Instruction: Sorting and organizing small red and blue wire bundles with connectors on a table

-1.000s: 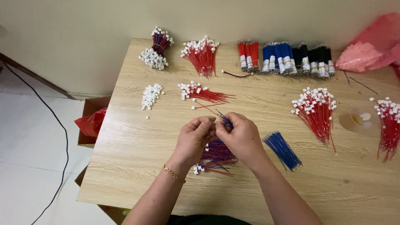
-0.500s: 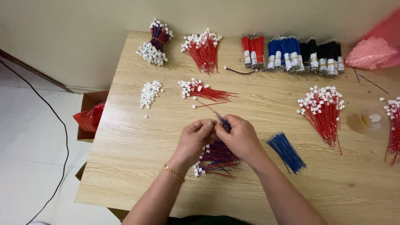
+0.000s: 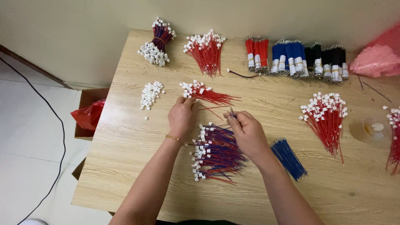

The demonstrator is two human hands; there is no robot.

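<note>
My left hand [image 3: 182,117] reaches forward and its fingertips touch the white-tipped ends of a small pile of red wires [image 3: 204,93]. My right hand [image 3: 246,132] pinches a thin blue wire [image 3: 231,113] between thumb and finger. Under and between both hands lies a heap of joined red-and-blue wires with white connectors [image 3: 216,153]. A loose bunch of blue wires [image 3: 288,158] lies just right of my right wrist. A small heap of white connectors [image 3: 149,94] sits left of my left hand.
On the wooden table [image 3: 137,166], bundled red, blue and black wires [image 3: 291,58] line the far edge, with two more bundles [image 3: 205,49] to their left. More red wires [image 3: 327,116], a clear cup [image 3: 371,129] and a pink bag [image 3: 377,56] lie right. A box [image 3: 87,114] stands on the floor, left.
My hands were together over the heap; now they have parted. The left hand has moved forward to the red wire pile, the right keeps a blue wire.
</note>
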